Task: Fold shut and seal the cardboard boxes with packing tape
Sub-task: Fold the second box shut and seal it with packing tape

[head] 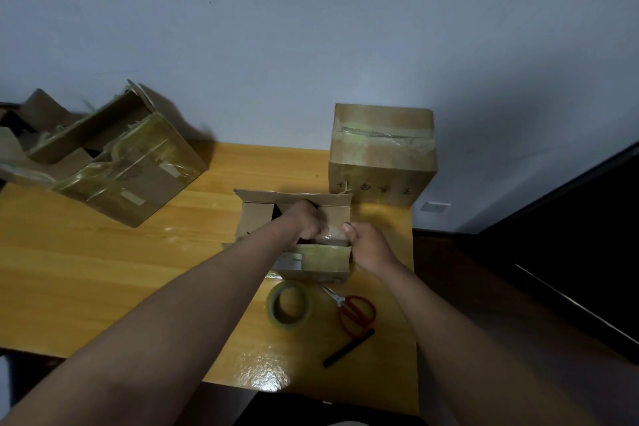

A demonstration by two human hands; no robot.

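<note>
While my left hand (pixel 304 220) and right hand (pixel 366 245) both gripped the flaps of the open box (pixel 311 259) mid-table (pixel 103 280), the tape (pixel 289 304), scissors (pixel 356 313) and marker (pixel 348 347) sat just behind it, with a sealed box (pixel 380 156) beyond and a messy one (pixel 114 156) off left.

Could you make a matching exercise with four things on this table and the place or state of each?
Things:
1. tape roll
2. scissors
3. sealed box
4. small box

Place or state:
A. far right corner, taped shut
B. under both hands, flaps open
C. red handles, right of the roll
D. lies flat in front of the small box

Pairs: 1-D, 2-C, 3-A, 4-B
</note>
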